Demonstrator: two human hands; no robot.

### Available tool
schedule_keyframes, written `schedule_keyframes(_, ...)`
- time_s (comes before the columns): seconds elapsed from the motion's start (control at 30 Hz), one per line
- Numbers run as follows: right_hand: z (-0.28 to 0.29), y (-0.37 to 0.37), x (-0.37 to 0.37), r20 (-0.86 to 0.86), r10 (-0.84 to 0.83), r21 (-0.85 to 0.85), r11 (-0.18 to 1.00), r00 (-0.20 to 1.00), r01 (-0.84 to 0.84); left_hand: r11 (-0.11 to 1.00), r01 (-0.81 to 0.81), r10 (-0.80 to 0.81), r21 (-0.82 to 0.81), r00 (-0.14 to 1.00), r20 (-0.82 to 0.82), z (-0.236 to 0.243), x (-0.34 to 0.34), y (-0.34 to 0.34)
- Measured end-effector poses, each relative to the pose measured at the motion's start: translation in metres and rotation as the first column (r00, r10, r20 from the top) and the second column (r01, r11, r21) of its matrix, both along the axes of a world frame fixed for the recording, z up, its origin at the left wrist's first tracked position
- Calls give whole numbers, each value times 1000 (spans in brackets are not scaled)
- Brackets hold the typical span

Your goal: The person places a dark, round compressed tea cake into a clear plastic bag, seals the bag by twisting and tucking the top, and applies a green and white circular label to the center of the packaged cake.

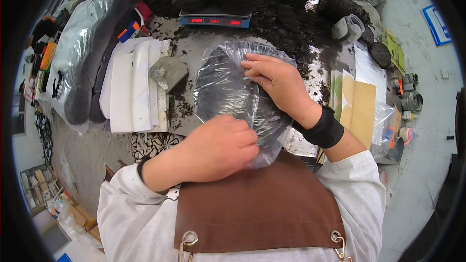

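Observation:
A clear plastic bag [228, 99] with a dark, rounded bulk showing through it lies in front of me, its near end reaching the edge of my brown apron. My left hand [216, 148] is closed at the bag's near left side; its fingertips are curled out of sight and slightly blurred. At the far right part of the bag, my right hand [276, 80] has its thumb and fingers drawn together on the crinkled film. A black band wraps the right wrist.
Beyond the bag stands a blue scale [216, 21] with a lit red display, under stacked dark sheets. To the left lie white paper sheets [131, 87], a grey stone block [169, 73] and a large bagged dark roll [90, 58]. A clear jar [347, 29] and a tan folder [361, 111] are right.

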State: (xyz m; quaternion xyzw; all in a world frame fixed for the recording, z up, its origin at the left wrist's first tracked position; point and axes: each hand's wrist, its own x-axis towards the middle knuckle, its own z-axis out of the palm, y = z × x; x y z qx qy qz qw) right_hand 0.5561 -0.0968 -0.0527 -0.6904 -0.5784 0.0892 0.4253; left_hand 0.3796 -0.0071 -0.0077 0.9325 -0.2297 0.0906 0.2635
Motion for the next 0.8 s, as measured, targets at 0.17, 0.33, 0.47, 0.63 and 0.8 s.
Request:
schedule_keyframes(0.17, 5, 17, -12, -92, 35, -55, 998, 995, -40, 896, -411, 425, -166, 903, 59, -20, 16, 35)
schedule_keyframes(0.33, 4, 28, -31, 76, 114, 10, 993, 991, -115, 914, -282, 265, -293, 959, -97, -24, 1, 64)
schedule_keyframes(0.47, 6, 35, -26, 44, 57, -48, 997, 997, -55, 955, -80, 57, -284, 994, -90, 4, -28, 61)
schedule_keyframes(0.63, 14, 51, -34, 73, 69, -122, 991, 995, -60, 939, -103, 102, -329, 995, -18, -27, -24, 58)
schedule_keyframes(0.8, 15, 59, -34, 75, 59, -164, 985, 995, -46, 913, -394, 406, -110, 904, 132, -54, 4, 78)
